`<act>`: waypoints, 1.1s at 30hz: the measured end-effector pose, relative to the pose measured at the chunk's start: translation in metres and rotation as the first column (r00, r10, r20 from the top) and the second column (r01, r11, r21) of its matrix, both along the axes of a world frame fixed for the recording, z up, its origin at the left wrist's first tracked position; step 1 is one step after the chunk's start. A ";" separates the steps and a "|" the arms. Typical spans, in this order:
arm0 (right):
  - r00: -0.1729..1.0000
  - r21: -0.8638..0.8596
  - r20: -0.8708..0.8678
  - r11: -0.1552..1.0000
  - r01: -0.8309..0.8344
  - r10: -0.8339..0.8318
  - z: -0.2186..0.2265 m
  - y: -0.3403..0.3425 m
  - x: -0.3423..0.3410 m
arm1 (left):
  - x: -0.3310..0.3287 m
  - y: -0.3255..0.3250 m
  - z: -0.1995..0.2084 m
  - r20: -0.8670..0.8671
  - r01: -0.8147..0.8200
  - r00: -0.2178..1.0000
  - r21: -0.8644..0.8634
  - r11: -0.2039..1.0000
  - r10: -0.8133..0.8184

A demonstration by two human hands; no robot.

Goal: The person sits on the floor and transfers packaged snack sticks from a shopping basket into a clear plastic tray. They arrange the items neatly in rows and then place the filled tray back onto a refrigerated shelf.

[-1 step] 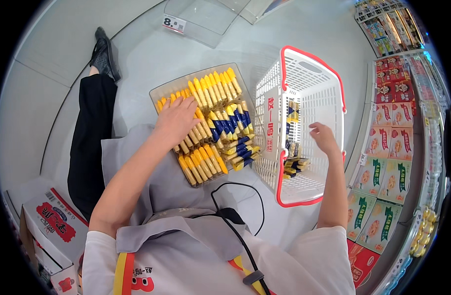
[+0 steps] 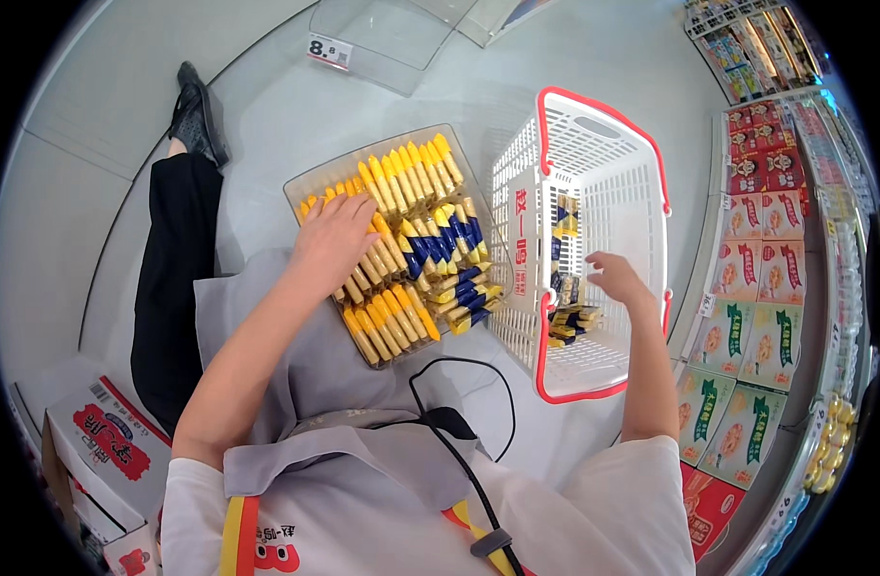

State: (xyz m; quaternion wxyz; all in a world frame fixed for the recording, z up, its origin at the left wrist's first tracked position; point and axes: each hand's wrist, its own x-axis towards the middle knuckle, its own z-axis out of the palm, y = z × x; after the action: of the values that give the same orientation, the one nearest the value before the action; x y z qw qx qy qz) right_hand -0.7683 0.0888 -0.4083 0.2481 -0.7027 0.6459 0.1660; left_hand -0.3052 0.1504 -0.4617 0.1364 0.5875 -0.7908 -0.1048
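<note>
A clear tray (image 2: 301,180) holds rows of slim snack packets with yellow ends (image 2: 387,182). At its right side, packets with dark blue and yellow wrapping (image 2: 445,240) lie in a less even pile. My left hand (image 2: 336,235) rests over the packets on the tray's left, fingers spread and pointing away from me. To the right stands a white basket (image 2: 517,182) with red handles. Several blue and yellow packets (image 2: 576,322) lie inside it. Over the basket's opening hangs my right hand (image 2: 620,278), fingers loosely bent and apart, with nothing visible in them.
Stacked snack boxes (image 2: 737,336) line the shelf on the right. Another clear container (image 2: 392,48) with a price tag lies on the floor ahead. A cardboard carton (image 2: 108,442) stands at lower left. A black cable (image 2: 512,403) loops in front of me.
My right hand has moved slightly left and down over the basket. My left hand stays on the packets. The whole view has shifted a little.
</note>
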 end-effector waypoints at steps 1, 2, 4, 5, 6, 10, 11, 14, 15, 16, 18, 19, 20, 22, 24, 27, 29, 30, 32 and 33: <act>0.993 0.149 -0.115 0.989 -0.014 0.031 -0.014 0.008 0.007 | 0.006 0.006 -0.001 -0.062 -0.011 0.998 -0.050 0.999 0.008; 0.996 0.241 -0.085 0.970 0.019 0.002 -0.020 0.007 0.022 | 0.009 0.011 0.000 -0.119 -0.037 0.993 -0.097 0.995 0.025; 0.997 0.208 -0.079 0.978 0.017 0.000 -0.055 0.012 0.013 | 0.009 0.018 -0.003 -0.196 -0.055 0.980 -0.111 0.992 0.033; 0.994 0.229 -0.106 0.973 0.009 0.016 -0.069 0.011 0.008 | 0.009 0.021 -0.005 -0.232 -0.069 0.972 -0.114 0.991 0.041; 0.991 0.248 -0.132 0.969 0.002 0.032 -0.087 0.009 0.000 | 0.009 0.022 -0.007 -0.227 -0.072 0.973 -0.136 0.988 0.040; 0.871 0.009 -0.479 0.993 -0.114 0.105 -0.128 0.027 -0.025 | 0.003 0.020 -0.009 -0.230 -0.091 0.972 -0.213 0.973 0.040; 0.864 -0.001 -0.478 0.983 -0.182 0.160 -0.124 0.026 -0.030 | 0.002 0.018 -0.009 -0.232 -0.088 0.972 -0.227 0.970 0.034; 0.851 0.029 -0.402 0.934 -0.355 0.337 -0.108 0.028 -0.044 | 0.001 0.019 -0.012 -0.226 -0.100 0.973 -0.249 0.963 0.043; 0.853 0.058 -0.334 0.912 -0.406 0.401 -0.095 0.021 -0.044 | 0.001 0.020 -0.013 -0.225 -0.104 0.973 -0.241 0.965 0.049; 0.847 0.081 -0.265 0.886 -0.456 0.460 -0.082 0.014 -0.044 | 0.002 0.019 -0.015 -0.225 -0.109 0.973 -0.235 0.966 0.055; 0.984 0.082 -0.039 0.982 -0.171 0.175 -0.062 0.005 -0.049 | 0.003 0.019 -0.013 -0.220 -0.108 0.974 -0.226 0.968 0.058; 0.992 0.130 0.111 0.991 0.043 -0.058 -0.055 -0.001 -0.056 | 0.000 0.018 -0.009 -0.221 -0.102 0.974 -0.224 0.969 0.051; 0.926 0.209 0.241 0.948 0.242 -0.290 -0.052 -0.006 -0.059 | 0.000 0.018 -0.008 -0.221 -0.098 0.974 -0.222 0.970 0.048; 0.884 0.321 0.322 0.917 0.236 -0.340 -0.059 -0.009 -0.053 | 0.002 0.019 -0.011 -0.199 -0.097 0.979 -0.215 0.972 0.054; 0.949 0.365 0.233 0.924 0.118 -0.213 -0.083 -0.016 -0.037 | 0.004 0.020 -0.012 -0.183 -0.071 0.983 -0.213 0.975 0.031; 0.889 0.404 0.300 0.890 0.211 -0.347 -0.117 -0.004 -0.048 | 0.005 0.018 -0.009 -0.138 -0.012 0.990 -0.181 0.983 -0.013; 0.877 0.382 0.262 0.878 0.290 -0.404 -0.120 -0.003 -0.039 | 0.007 0.021 -0.014 -0.092 -0.015 0.996 -0.113 0.993 0.005; 0.888 0.280 0.329 0.931 0.234 -0.322 -0.135 0.011 -0.076 | 0.001 0.016 -0.015 -0.113 0.010 0.993 -0.104 0.994 -0.022; 0.746 0.307 0.458 0.873 0.378 -0.484 -0.133 0.012 -0.049 | 0.004 0.022 -0.018 -0.004 -0.040 0.999 -0.051 0.998 0.040; 0.774 0.280 0.436 0.887 0.367 -0.458 -0.115 0.011 -0.021 | 0.007 0.027 -0.018 0.045 -0.067 0.997 -0.022 0.998 0.068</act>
State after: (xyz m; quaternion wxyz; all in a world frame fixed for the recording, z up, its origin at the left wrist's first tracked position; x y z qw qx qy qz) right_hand -0.7891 0.0996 -0.5233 0.4960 -0.5365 0.6825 -0.0192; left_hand -0.2979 0.1773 -0.4796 0.1277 0.6147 -0.7745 -0.0782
